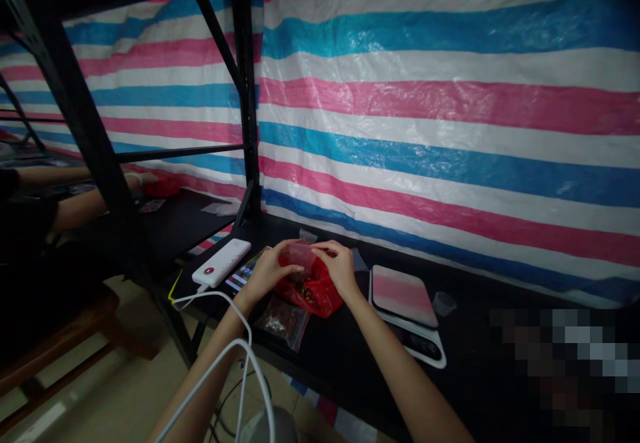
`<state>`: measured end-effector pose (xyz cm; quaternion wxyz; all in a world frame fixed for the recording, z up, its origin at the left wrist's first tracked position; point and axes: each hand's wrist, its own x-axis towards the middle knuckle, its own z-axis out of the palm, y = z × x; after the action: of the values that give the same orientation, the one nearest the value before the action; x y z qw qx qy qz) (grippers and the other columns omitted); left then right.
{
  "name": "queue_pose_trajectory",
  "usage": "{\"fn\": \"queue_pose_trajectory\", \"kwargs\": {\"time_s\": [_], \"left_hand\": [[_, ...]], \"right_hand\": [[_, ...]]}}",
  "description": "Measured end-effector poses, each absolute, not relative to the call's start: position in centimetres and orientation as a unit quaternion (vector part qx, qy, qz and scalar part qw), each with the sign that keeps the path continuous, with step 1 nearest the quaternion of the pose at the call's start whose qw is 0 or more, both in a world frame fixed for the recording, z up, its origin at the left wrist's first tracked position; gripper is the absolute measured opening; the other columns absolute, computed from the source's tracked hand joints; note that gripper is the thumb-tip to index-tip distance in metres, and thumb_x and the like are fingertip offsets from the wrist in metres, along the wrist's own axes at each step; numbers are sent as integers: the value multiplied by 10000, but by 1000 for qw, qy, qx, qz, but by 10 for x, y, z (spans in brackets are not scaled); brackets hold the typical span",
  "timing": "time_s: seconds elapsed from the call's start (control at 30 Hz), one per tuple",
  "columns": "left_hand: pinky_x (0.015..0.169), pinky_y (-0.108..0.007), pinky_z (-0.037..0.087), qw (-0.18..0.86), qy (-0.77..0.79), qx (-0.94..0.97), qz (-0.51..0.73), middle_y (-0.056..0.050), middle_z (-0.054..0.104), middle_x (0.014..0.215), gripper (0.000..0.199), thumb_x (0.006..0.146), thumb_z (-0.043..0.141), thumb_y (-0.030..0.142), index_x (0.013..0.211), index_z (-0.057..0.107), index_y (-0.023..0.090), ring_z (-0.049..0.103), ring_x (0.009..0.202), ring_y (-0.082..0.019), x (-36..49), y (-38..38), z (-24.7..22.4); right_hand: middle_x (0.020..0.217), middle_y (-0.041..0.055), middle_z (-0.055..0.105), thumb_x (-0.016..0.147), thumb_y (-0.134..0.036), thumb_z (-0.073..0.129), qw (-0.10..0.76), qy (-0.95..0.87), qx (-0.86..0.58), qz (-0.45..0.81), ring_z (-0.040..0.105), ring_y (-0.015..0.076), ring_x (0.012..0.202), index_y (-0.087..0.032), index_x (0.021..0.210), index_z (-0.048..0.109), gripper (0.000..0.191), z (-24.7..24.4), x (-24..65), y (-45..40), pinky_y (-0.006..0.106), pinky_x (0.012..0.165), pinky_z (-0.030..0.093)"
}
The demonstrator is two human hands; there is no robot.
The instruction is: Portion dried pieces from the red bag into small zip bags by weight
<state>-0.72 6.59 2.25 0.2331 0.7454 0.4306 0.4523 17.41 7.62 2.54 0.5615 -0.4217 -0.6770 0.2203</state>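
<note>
Both of my hands are over a red plastic bag (pixel 327 298) with small brownish pieces inside it. My left hand (pixel 270 271) pinches the left side of a small clear plastic bag (pixel 300 254) held above the red one. On the right, my right hand (pixel 339 266) has its fingertips closed at the clear bag's upper right edge. A second clear bag (pixel 284 320) with brown contents lies in front of the red bag. Just left of my left hand lies a phone (pixel 240 278) with its screen lit.
A white power bank (pixel 221 261) with a white cable is at the left of the black table (pixel 345 363). Right of my hands are a scale (pixel 405 296) and a small clear cup (pixel 444 304). Beyond the black rack post (pixel 90 110), another person's arms reach toward red plastic.
</note>
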Motion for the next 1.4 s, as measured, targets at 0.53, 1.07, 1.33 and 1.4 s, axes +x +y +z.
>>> {"fn": "queue_pose_trajectory", "kwargs": {"time_s": [0.53, 1.07, 1.33, 1.4], "left_hand": [[666, -250, 438, 118, 498, 784, 350, -34, 693, 783, 141, 710, 631, 254, 829, 667, 188, 623, 726, -179, -9, 67, 19], [688, -253, 426, 61, 504, 774, 379, -20, 682, 764, 123, 757, 598, 315, 750, 658, 209, 617, 716, -175, -7, 63, 18], [694, -247, 440, 111, 498, 773, 377, -9, 688, 812, 202, 699, 653, 347, 859, 635, 224, 631, 760, -179, -9, 61, 12], [679, -241, 436, 117, 491, 778, 374, -2, 684, 763, 150, 716, 637, 336, 806, 639, 216, 629, 724, -168, -10, 61, 13]], "right_hand": [[737, 25, 689, 680, -284, 652, 572, -659, -403, 277, 579, 159, 645, -202, 728, 703, 108, 30, 188, 76, 269, 614, 426], [639, 26, 663, 589, -325, 712, 547, -616, -392, 410, 556, 136, 556, -162, 642, 662, 178, 33, 196, 73, 247, 549, 407], [588, -7, 624, 529, -388, 738, 552, -576, -399, 452, 532, 119, 533, -170, 597, 609, 263, 37, 201, 69, 234, 526, 399], [582, -9, 619, 507, -400, 746, 547, -571, -397, 466, 529, 118, 530, -171, 578, 594, 285, 38, 203, 69, 237, 531, 398]]}}
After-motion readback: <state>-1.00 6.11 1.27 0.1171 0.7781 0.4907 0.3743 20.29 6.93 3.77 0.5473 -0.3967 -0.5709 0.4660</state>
